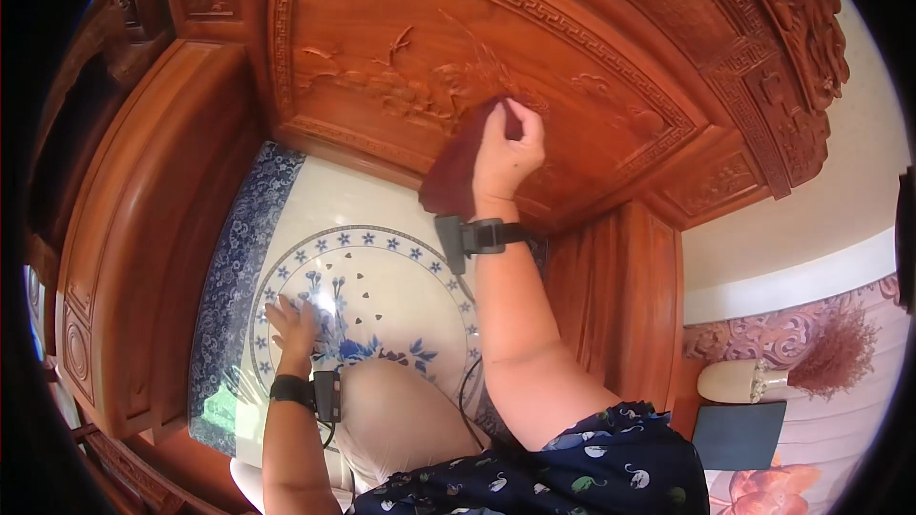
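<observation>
My right hand [509, 154] is raised to the carved wooden backrest [382, 95], its fingers closed on a dark maroon cloth [456, 170]. Part of the cloth hangs down to the left of my wrist, against the lower part of the carved panel. Low on the left, my left hand [293, 326] rests on the glossy white seat cover [382, 200] with its blue flower print, fingers spread and nothing in them. Both wrists carry black straps with small devices.
A thick wooden armrest [153, 229] bounds the seat at the left, another wooden side [615, 296] at the right. My bent knee [401, 410] is on the seat. A pale vase [735, 381] with dried flowers and a dark flat rectangle [739, 436] are at the far right.
</observation>
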The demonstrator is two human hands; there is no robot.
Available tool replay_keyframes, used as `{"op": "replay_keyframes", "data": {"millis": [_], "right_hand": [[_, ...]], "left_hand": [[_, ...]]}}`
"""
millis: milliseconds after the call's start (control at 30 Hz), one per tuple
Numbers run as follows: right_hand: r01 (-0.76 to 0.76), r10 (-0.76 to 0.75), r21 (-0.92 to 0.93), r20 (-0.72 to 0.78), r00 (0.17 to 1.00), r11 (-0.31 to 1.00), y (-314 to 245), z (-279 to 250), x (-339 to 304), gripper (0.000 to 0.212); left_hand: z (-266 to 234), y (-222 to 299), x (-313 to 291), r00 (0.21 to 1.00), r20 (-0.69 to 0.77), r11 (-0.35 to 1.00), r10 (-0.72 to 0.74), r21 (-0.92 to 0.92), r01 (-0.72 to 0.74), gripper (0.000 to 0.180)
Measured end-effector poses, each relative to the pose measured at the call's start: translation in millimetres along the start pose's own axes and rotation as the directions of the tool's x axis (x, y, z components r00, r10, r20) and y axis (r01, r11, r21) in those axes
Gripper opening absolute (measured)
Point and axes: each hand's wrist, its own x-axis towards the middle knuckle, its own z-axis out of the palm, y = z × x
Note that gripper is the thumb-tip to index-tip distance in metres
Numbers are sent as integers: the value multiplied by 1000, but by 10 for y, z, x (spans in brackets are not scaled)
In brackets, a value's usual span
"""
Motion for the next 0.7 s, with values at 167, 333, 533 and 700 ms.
{"op": "replay_keyframes", "data": {"millis": [167,333,533,700], "right_hand": [[222,-36,-246,589,807,944,-62,-246,-11,11],[3,10,-40,318,948,999,-49,-421,106,10],[151,-144,-40,138,980,988,10,-81,37,13],[328,-171,-190,563,809,925,129,-242,-108,14]], "left_hand": [[1,-116,22,996,-82,950,-29,306,53,84],[10,-82,3,999,-21,905,-33,424,39,87],[34,-48,-15,999,-7,911,-42,410,41,89],[34,-21,-22,996,0,888,-84,453,75,94]]}}
